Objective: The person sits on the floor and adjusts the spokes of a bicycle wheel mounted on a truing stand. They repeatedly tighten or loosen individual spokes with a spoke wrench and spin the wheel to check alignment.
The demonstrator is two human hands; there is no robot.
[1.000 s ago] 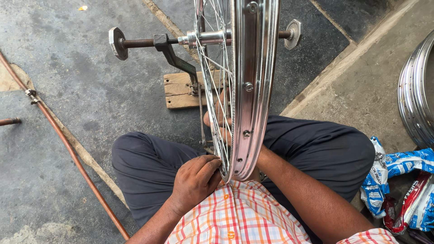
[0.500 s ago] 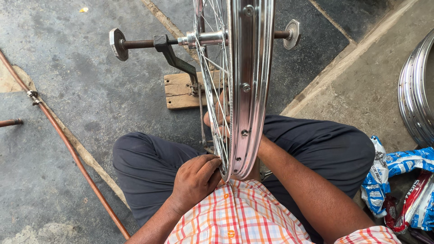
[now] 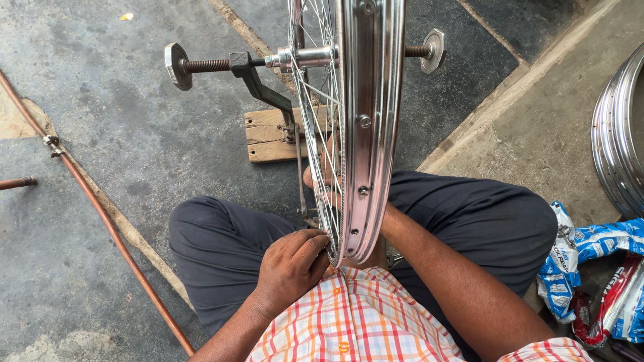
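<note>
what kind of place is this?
Likely a bicycle repair or wheel-building workshop, on a floor: a spoked wheel sits in a truing stand, spare chrome rims are stacked nearby, and the floor is bare concrete.

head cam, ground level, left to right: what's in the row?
Short copper pipe stub → long copper pipe → left hand at the rim → chrome wheel rim on its stand → blue and white packets → stacked spare rims at the right edge.

Wheel rim [image 3: 365, 127] and knees crowd the left hand [image 3: 290, 268].
</note>
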